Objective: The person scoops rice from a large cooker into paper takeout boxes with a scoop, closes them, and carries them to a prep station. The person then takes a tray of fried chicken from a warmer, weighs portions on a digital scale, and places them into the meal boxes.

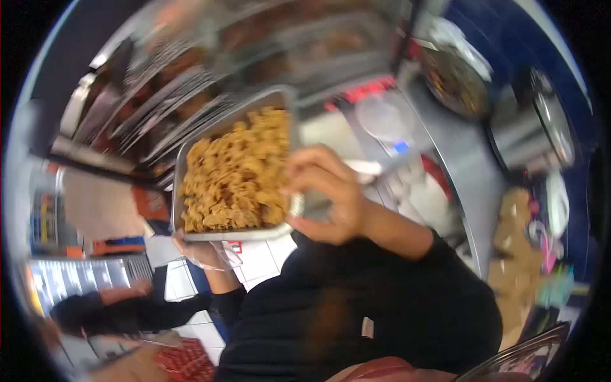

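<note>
A deep metal tray (294, 105) filled with golden-brown fried food pieces (238, 169) is held up in front of my body, tilted in this view. My left hand (207, 253), in a clear plastic glove, grips the tray's near left edge from below; its fingers are partly hidden under it. My right hand (328, 194), which looks bare, is curled with finger and thumb at the tray's right rim. A small pale patch shows between those fingertips, too blurred to tell from the rim.
Blurred shelves with food trays (181, 89) stand beyond the tray. Along the right counter are a pan of food (455, 83), a metal pot (531, 130) and brown paper packages (512, 254). Another person in black (121, 312) is at lower left, above a tiled floor (261, 260).
</note>
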Motion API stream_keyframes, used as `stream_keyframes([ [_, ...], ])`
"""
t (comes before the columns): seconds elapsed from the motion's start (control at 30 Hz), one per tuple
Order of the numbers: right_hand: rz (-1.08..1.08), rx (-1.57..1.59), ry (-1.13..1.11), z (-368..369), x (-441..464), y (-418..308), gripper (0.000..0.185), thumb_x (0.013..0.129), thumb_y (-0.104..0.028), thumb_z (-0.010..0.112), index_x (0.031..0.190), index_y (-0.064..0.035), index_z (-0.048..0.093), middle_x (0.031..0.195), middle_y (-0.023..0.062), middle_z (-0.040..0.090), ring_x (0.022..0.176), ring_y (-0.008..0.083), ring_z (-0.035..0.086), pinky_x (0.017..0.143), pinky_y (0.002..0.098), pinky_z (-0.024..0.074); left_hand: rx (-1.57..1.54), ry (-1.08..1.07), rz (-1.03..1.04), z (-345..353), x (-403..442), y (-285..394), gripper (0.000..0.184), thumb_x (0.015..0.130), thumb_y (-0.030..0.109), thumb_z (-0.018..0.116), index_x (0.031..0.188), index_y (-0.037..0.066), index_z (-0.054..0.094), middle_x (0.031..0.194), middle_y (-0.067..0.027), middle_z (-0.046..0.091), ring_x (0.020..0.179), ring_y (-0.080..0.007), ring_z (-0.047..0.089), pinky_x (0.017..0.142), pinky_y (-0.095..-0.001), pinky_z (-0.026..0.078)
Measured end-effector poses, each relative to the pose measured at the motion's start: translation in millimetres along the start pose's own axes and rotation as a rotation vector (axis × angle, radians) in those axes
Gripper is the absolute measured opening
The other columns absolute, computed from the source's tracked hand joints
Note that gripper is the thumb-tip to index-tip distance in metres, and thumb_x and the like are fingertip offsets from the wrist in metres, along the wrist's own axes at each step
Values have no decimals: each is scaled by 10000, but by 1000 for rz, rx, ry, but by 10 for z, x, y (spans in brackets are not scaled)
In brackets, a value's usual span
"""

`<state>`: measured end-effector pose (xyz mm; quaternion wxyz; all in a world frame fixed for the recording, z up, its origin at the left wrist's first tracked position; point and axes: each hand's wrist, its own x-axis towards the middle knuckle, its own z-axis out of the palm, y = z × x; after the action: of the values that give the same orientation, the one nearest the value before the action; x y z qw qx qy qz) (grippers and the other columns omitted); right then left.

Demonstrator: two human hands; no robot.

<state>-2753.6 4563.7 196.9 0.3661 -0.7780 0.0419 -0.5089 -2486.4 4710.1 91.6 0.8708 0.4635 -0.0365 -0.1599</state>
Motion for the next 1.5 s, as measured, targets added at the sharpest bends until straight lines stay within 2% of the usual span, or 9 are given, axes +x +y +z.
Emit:
stream_keyframes([
  [0.33,288,4,144,-274,-1312,1334,253,672,10,579,906,-55,509,978,95,499,884,208,508,744,293,421,-39,-322,-56,-701,-357,-1263,457,780,151,561,1197,-29,506,1241,-190,527,1160,-313,511,1013,-423,403],
  [0.43,409,-31,90,-361,-1545,1430,303,654,43,540,940,-45,490,1003,136,479,990,305,490,859,369,399,1599,-273,1111,-1171,-226,-1602,336,766,-57,543,1100,-18,561,1168,-235,533,1154,-387,475,1042,-457,345],
  [0.47,396,-38,72,-401,-1580,1459,287,701,36,557,970,-42,491,1055,153,466,1045,317,473,890,372,387,1567,-258,698,-1004,-313,-1608,399,761,-72,505,1145,23,554,1243,-247,481,1194,-377,446,1004,-457,387],
  [0.53,475,-32,-4,-402,-1611,1479,319,778,-5,588,1078,-42,485,1171,176,407,1119,330,440,923,383,381,525,-97,181,-449,-577,-1566,566,846,95,513,1370,21,313,1290,-181,474,1188,-278,480,939,-323,439],
  [0.6,452,-125,-20,-431,-1632,1487,372,784,-14,599,1136,-43,482,1191,171,396,1062,307,476,892,368,411,1318,180,828,-155,-541,-1604,662,799,387,652,1262,-44,456,1250,-262,486,1124,-321,517,883,-399,469],
  [0.7,500,-121,65,-458,-1636,1455,412,785,-17,608,1174,-42,475,1196,162,397,975,272,510,845,351,441,1151,-441,1097,771,-796,-1349,597,695,358,731,1165,37,551,1155,-157,585,1070,-332,550,925,-414,440],
  [0.83,504,-256,134,-507,-1526,1439,415,773,2,608,1164,-38,477,1199,154,398,909,245,522,820,347,453,1629,-1332,611,1539,-857,-1503,670,652,409,710,1216,95,531,1300,-139,489,1191,-321,466,1002,-418,386],
  [1.07,608,-347,256,-647,-1645,1211,428,751,40,597,1156,-31,480,1170,154,423,909,235,526,794,330,455,1958,-1289,554,1795,-725,-1910,584,732,386,650,1236,139,493,1302,-161,453,1172,-350,465,937,-444,421],
  [1.5,915,-99,216,-505,-1614,1455,413,775,-26,647,1155,-56,489,979,87,539,775,143,557,700,274,467,1501,-1038,488,1400,-393,-1543,292,766,320,653,1001,147,664,1072,-127,623,984,-338,579,863,-440,461],
])
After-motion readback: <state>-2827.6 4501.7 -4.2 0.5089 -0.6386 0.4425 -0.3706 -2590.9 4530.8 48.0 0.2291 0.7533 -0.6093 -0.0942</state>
